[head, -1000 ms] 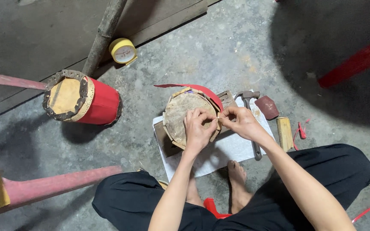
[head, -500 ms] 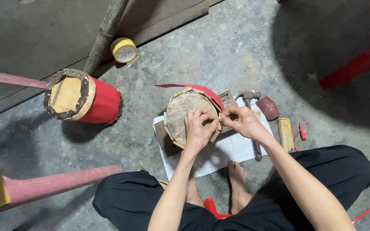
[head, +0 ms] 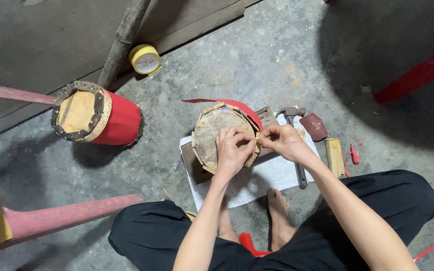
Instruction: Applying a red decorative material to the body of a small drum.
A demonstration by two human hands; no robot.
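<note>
a small round drum [head: 217, 134] with a pale skin top lies tilted on a white sheet [head: 272, 175] spread on the concrete floor, a red band [head: 237, 104] curling over its far edge. the left hand [head: 232, 153] rests on the skin, fingers pinching at the rim; the right hand [head: 282, 141] pinches the same rim just beside it. a hammer [head: 295, 145] lies to the right. a finished red drum [head: 99, 118] sits well apart to the left, near a yellow tape roll [head: 145, 59].

Rough grey concrete floor [head: 297, 55], red furniture legs [head: 61, 218], dim light.
</note>
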